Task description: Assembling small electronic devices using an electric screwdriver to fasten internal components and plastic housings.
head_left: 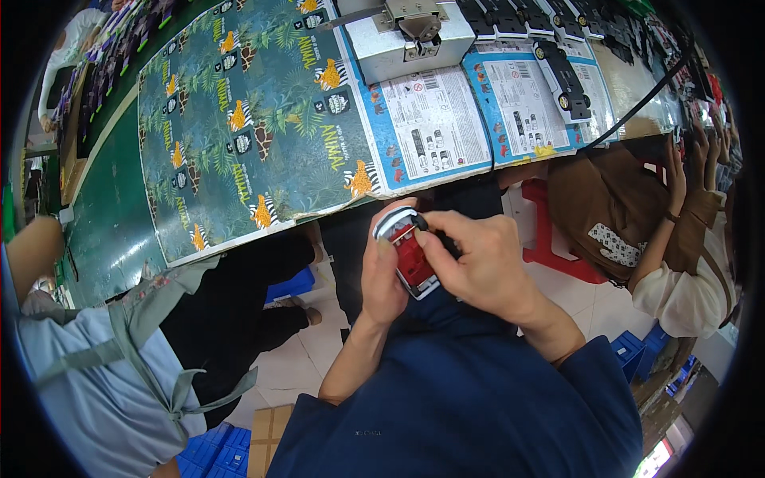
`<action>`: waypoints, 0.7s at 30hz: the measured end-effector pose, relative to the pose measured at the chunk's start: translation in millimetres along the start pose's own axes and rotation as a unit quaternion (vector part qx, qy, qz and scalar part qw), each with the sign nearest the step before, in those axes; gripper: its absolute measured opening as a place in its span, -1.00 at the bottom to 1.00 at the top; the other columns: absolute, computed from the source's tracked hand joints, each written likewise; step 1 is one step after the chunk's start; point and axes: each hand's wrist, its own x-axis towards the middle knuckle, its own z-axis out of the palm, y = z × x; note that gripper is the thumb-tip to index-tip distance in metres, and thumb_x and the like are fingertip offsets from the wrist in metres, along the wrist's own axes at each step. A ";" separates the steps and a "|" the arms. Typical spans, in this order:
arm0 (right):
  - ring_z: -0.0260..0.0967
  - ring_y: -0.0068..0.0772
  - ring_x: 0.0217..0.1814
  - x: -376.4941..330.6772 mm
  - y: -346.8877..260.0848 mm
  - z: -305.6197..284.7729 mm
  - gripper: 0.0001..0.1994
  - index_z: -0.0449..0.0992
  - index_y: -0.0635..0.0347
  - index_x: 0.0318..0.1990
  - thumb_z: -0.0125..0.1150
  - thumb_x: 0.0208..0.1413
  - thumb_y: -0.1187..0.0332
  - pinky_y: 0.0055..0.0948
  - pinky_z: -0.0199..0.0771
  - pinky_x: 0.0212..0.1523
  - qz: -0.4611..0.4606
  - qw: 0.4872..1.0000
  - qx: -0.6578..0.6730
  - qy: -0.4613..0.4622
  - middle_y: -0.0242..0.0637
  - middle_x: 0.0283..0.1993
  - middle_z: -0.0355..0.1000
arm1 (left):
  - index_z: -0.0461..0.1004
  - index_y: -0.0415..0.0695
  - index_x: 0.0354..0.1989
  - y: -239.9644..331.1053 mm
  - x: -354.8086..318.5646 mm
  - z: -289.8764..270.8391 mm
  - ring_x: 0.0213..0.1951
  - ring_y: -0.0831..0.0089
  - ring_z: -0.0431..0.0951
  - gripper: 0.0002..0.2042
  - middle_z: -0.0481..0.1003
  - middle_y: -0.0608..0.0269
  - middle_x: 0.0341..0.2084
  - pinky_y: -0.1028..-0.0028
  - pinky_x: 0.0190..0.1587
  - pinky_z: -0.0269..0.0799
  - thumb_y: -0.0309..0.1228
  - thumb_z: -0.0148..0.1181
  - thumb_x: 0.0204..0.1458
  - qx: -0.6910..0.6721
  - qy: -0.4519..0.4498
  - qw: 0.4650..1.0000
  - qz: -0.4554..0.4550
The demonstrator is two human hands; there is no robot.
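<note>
Close to my body, just off the table edge, a toy car body [411, 259] with a white shell and a red inside is tilted with its open side up. My left hand [382, 279] wraps round its left side, thumb pressed near the upper end. With bent fingers, my right hand [486, 259] pinches a small black wheel [419, 223] at the car's upper right. A thin pale rod, seemingly an axle, runs across the body beside that wheel. The right fingers hide part of the car's right side.
A silvery metal box [414, 44] with a clamp-like fitting stands on the table ahead, over printed sheets [263, 119]. One upturned toy car [562, 82] and several others lie at the right; a black cable [637, 103] crosses there. People sit close on both sides; a red stool [550, 239] stands right.
</note>
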 end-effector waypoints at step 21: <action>0.38 -0.66 -0.28 31.5 24.1 4.7 -0.91 0.62 0.29 -0.28 0.32 0.11 0.46 -0.67 0.36 -0.32 0.002 0.933 0.349 -0.085 -0.34 -0.23 0.50 | 0.22 -0.31 0.29 15.8 15.5 -1.1 0.17 0.29 0.46 -0.20 0.43 0.00 0.13 0.29 0.21 0.39 0.23 -0.52 0.30 -0.226 0.029 0.961 -0.156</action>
